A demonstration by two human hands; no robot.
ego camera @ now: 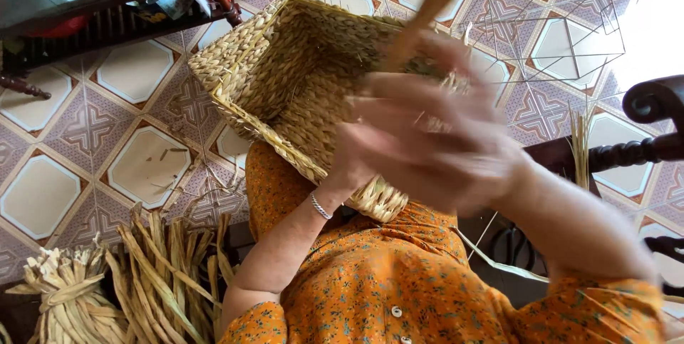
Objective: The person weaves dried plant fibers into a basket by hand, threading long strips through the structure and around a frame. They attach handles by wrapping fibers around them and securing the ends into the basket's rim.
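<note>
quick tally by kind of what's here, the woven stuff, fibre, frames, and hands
woven basket: 1
dried fibre bundles on the floor: 2
fibre strand held up over the basket: 1
wire frames on the tiles: 2, perhaps more, they overlap
left hand, right hand, both blurred: 2
total: 8

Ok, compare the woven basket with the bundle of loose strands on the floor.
The woven basket is a finished rectangular box of tight plaiting; the bundle of loose strands is unwoven, splayed strips. The basket rests on the person's lap at the hands; the bundle lies on the tiled floor, untouched. Both look the same straw-coloured dried fibre.
</note>
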